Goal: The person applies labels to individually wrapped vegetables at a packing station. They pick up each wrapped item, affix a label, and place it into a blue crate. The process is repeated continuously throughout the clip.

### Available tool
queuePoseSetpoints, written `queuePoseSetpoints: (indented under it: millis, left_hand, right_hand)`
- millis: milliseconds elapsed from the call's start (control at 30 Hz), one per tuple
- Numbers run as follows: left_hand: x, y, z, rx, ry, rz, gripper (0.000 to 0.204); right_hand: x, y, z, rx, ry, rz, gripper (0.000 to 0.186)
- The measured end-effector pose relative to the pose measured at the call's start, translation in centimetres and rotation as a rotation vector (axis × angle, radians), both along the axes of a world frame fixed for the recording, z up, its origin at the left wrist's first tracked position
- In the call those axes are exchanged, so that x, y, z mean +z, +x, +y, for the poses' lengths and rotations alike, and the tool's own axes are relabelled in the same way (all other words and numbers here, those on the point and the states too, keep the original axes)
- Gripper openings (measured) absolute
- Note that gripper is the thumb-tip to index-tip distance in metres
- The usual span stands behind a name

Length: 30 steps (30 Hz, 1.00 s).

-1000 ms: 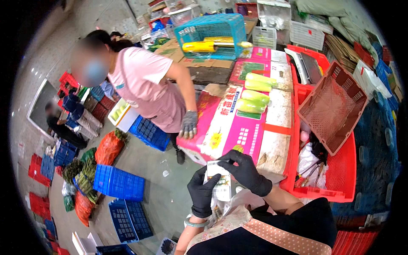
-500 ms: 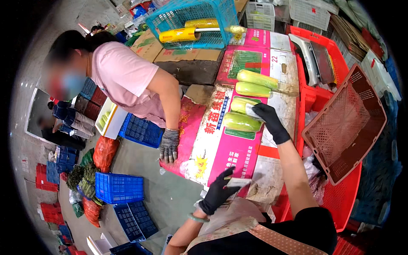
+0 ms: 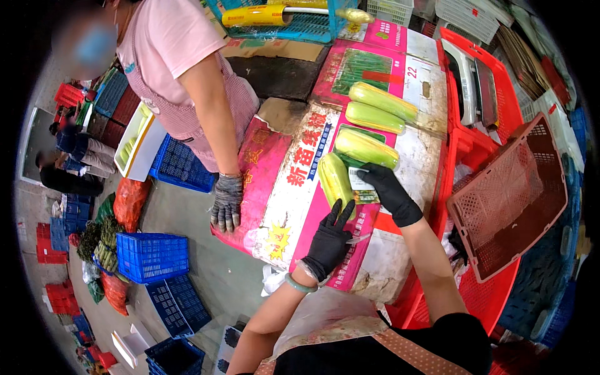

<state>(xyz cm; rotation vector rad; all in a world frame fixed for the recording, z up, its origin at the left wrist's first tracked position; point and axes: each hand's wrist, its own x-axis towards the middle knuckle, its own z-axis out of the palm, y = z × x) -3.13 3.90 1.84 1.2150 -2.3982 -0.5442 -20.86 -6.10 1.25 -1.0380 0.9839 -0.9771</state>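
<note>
Several husked-look pale green ears of corn, some with a shine of clear film, lie on a pink and white printed carton sheet (image 3: pixel 303 215). The nearest ear (image 3: pixel 335 178) lies turned lengthwise toward me. My black-gloved right hand (image 3: pixel 390 192) pinches a small white label (image 3: pixel 359 179) at this ear's right side. My black-gloved left hand (image 3: pixel 328 242) reaches its extended fingers to the ear's near end. A thin pale edge juts out beside its thumb, seemingly the white labels; the palm hides the rest. Just beyond lies another ear (image 3: pixel 367 148), with two more ears (image 3: pixel 382 102) farther off.
Across the table, a co-worker's grey-gloved hand (image 3: pixel 227 203) rests on the carton's left edge. Red crates (image 3: pixel 462 147) and a tilted brown basket (image 3: pixel 509 197) line the right side. A turquoise crate (image 3: pixel 312 28) with yellow film rolls stands at the back; blue crates (image 3: pixel 153 256) stand on the floor.
My left hand has moved forward to the nearest ear, which has turned from crosswise to lengthwise. My right hand has come nearer with the label. The co-worker's hand stays on the carton.
</note>
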Motion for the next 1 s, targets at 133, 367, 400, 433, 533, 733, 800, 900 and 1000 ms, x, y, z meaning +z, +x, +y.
queuePoseSetpoints:
  millis: [133,367,400,433,533,733,800,900,1000]
  left_hand:
    - [-0.1,0.4,0.1,0.019,0.017,0.066,0.005]
    - [-0.3,0.6,-0.2,0.012,0.055,0.128,0.012]
    - [-0.3,0.7,-0.2,0.013,0.060,0.140,0.013]
    - [-0.4,0.8,-0.3,0.004,0.054,0.136,0.016]
    - [-0.6,0.9,-0.3,-0.014,0.047,0.125,0.021]
    - [-0.2,1.0,-0.1,-0.006,0.058,0.122,0.018]
    - [-0.3,0.9,0.0,0.008,0.077,0.132,0.017]
    - [-0.3,0.8,0.1,0.006,0.088,0.120,0.016]
    - [-0.3,0.8,-0.1,-0.017,0.137,0.122,0.024]
  right_hand:
    - [-0.5,0.6,-1.7,-0.003,-0.112,0.218,0.016]
    - [-0.8,1.8,-3.4,0.086,-0.212,0.229,0.017]
    - [-1.5,2.0,-3.5,0.090,-0.247,0.262,0.017]
    - [-1.9,2.0,-3.5,0.094,-0.283,0.296,0.017]
    - [-1.9,2.4,-3.1,0.069,-0.259,0.331,0.017]
    - [-2.0,2.8,-2.4,0.048,-0.254,0.349,0.021]
    - [-2.9,3.3,-2.1,-0.003,-0.284,0.276,0.025]
    - [-4.6,3.8,-2.0,-0.092,-0.290,0.151,0.031]
    - [-5.1,3.5,-1.6,-0.118,-0.291,0.337,0.034]
